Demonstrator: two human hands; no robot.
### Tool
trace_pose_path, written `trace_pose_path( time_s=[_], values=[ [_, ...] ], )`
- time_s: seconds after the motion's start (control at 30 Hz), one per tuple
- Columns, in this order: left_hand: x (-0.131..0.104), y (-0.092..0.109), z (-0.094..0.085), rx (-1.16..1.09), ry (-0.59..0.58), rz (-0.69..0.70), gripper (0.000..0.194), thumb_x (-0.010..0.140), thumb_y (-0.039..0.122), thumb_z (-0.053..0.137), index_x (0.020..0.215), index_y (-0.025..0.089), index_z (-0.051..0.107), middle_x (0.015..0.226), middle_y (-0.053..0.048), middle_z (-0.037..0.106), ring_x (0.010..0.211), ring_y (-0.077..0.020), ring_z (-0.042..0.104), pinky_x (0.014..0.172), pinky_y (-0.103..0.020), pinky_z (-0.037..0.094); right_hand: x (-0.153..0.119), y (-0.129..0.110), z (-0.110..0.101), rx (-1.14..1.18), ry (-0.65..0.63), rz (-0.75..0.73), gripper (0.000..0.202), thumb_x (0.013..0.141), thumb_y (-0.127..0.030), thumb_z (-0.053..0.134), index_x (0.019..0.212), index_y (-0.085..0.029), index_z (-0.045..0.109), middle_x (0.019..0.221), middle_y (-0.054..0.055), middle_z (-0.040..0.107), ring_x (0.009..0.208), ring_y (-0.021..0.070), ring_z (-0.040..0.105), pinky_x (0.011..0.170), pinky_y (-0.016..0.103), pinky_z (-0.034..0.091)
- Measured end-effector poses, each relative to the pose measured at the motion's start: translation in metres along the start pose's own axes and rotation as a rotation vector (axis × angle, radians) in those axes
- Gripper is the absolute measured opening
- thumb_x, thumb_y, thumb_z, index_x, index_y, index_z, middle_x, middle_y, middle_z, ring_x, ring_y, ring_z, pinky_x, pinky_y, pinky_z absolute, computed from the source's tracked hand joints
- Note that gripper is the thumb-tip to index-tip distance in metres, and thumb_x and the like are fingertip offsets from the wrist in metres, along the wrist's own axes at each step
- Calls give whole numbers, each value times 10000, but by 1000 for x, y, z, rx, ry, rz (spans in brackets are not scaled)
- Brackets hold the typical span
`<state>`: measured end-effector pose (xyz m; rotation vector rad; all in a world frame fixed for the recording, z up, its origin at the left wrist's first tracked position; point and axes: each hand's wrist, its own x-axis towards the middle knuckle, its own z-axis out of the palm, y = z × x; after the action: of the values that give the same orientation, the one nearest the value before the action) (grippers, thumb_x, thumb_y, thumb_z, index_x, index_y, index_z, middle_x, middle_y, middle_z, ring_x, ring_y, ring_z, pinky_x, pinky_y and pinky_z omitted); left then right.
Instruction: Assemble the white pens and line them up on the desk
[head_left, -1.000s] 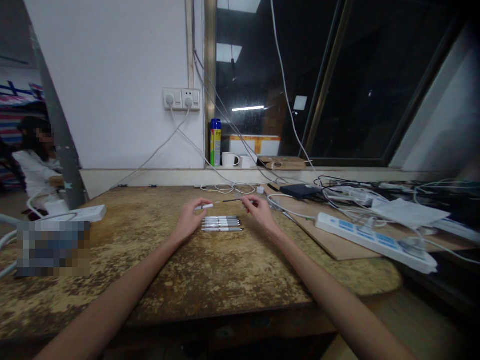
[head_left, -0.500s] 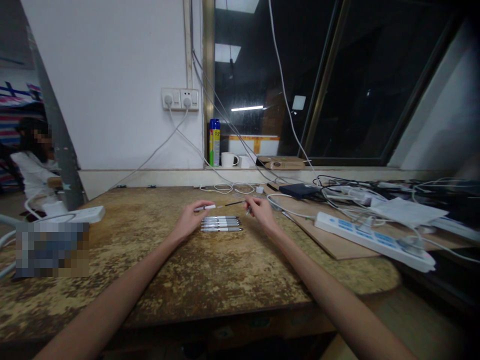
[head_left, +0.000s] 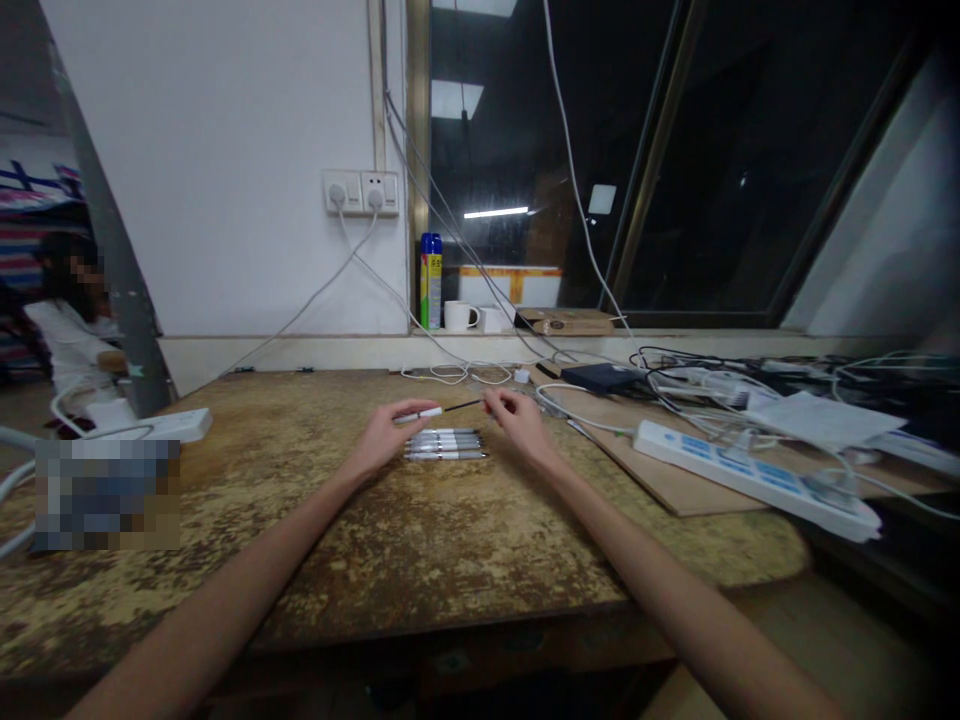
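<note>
My left hand [head_left: 386, 435] pinches a white pen barrel [head_left: 429, 413] that lies level above the table. A thin dark pen refill [head_left: 463, 405] sticks out of the barrel's right end. Its far end is between the closed fingertips of my right hand [head_left: 516, 420]. Whether that hand also has a smaller pen part in it, I cannot tell. Just below both hands, several white and silver pens [head_left: 448, 445] lie side by side in a row on the worn wooden table [head_left: 420, 560].
A white power strip [head_left: 750, 480] rests on a brown board [head_left: 675, 495] at right, among tangled cables and a black box [head_left: 600, 377]. Another power strip [head_left: 187, 426] stands at left. A mug [head_left: 459, 316] and spray cans [head_left: 430, 285] stand on the sill. A person [head_left: 71, 320] sits far left.
My right hand has moved slightly left, towards the barrel. Less of the refill shows between my hands: its yellowish part has gone into the barrel. The row of pens stays in place.
</note>
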<state>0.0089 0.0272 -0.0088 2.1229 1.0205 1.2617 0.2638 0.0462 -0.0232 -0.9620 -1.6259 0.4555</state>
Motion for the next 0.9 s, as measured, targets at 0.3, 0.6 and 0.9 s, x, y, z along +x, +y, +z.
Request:
trace_pose_path(
  time_s=[0.3,0.6,0.9],
  values=[
    [0,5,1,-29,-12,-16,245,893,367,700,1051,203,790,1123,-79,791,1059,-248,732,1024,-400,534,-5,-6,11,35,-158,-87,320,948,-485,566,901,-205,713,844,33,684,749,185,586,673,287,425],
    [-1,2,0,0,-14,-1,269,893,404,706,1058,216,805,1119,-62,796,1081,-255,724,1027,-384,521,-6,-3,13,118,-263,39,453,929,-585,565,740,-195,698,654,16,624,599,164,524,572,280,391],
    [0,4,2,-60,43,-91,322,872,417,729,1073,174,793,1118,-92,794,1072,-266,728,998,-380,532,2,9,12,299,-56,178,259,819,-405,654,890,-189,776,904,76,759,738,195,653,755,337,526]
  ],
)
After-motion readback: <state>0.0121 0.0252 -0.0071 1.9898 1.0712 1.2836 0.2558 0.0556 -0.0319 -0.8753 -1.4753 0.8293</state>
